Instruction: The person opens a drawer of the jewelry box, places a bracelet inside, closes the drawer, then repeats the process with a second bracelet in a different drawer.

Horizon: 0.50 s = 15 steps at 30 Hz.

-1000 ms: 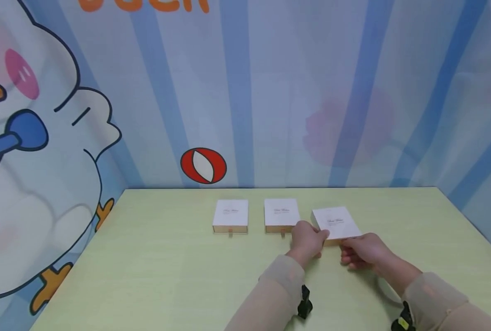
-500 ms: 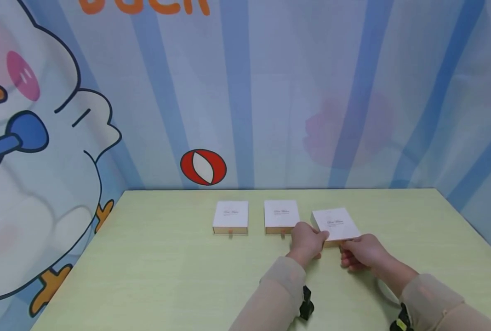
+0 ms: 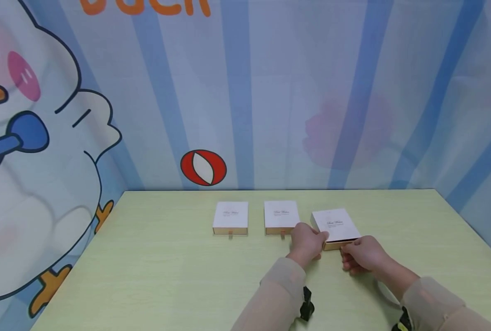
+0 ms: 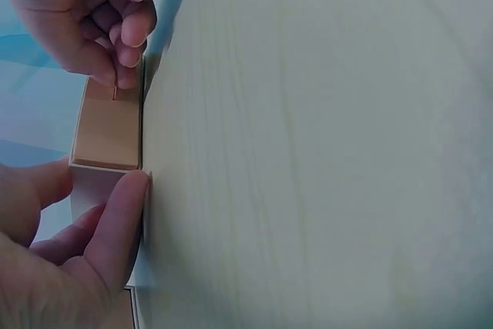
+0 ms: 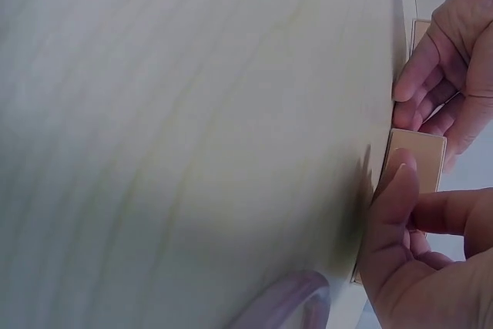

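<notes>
At the table's right side sits a white drawer box [image 3: 334, 222] with dark lettering on its lid, turned slightly askew. Its tan drawer [image 3: 336, 245] juts a little from the front of the white sleeve. My left hand [image 3: 307, 241] grips the sleeve by its left side near the front, fingers and thumb on opposite faces in the left wrist view. My right hand [image 3: 365, 255] pinches the small pull tab [image 4: 115, 92] on the drawer front between thumb and finger. In the right wrist view the thumb hides that tab.
Two similar white boxes, one on the left [image 3: 231, 215] and one in the middle [image 3: 281, 214], stand in a row with tabs facing front. A curved band [image 5: 289, 302] hangs near my right wrist. Behind the pale wooden table [image 3: 146, 266] rises a printed backdrop [image 3: 270, 92].
The drawer has slid slightly out of the sleeve toward me, with a dark gap showing at its top edge. My right hand has shifted slightly back; the left stays in place.
</notes>
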Motion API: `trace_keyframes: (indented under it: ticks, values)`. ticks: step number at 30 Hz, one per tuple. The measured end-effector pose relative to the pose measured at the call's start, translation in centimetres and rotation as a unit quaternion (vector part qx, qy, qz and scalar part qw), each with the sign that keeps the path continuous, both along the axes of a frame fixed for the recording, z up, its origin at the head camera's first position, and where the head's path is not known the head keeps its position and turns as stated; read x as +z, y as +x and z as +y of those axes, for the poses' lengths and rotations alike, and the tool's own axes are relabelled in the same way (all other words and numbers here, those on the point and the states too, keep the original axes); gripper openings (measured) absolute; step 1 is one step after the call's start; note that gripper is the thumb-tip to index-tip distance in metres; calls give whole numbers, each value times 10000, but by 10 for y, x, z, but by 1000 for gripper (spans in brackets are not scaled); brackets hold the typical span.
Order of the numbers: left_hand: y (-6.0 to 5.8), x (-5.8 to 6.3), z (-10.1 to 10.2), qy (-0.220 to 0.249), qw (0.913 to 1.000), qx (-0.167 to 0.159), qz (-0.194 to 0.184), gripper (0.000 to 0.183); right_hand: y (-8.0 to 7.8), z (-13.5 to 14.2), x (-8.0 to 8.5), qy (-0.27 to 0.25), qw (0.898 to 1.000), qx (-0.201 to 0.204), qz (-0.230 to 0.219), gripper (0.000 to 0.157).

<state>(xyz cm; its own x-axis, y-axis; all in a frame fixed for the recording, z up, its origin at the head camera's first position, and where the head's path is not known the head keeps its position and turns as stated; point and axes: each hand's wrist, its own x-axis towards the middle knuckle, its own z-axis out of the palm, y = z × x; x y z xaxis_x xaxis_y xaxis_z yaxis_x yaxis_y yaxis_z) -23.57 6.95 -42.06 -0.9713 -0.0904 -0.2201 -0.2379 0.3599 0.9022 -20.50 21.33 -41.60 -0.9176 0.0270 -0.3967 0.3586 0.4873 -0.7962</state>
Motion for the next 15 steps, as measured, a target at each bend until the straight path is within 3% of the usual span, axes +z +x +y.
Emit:
trace_keyframes:
  ticks: [15]
  values:
    - [-1, 0, 0, 71, 9999, -74, -93, 23, 4, 1, -2, 336, 9994, 43, 124, 25]
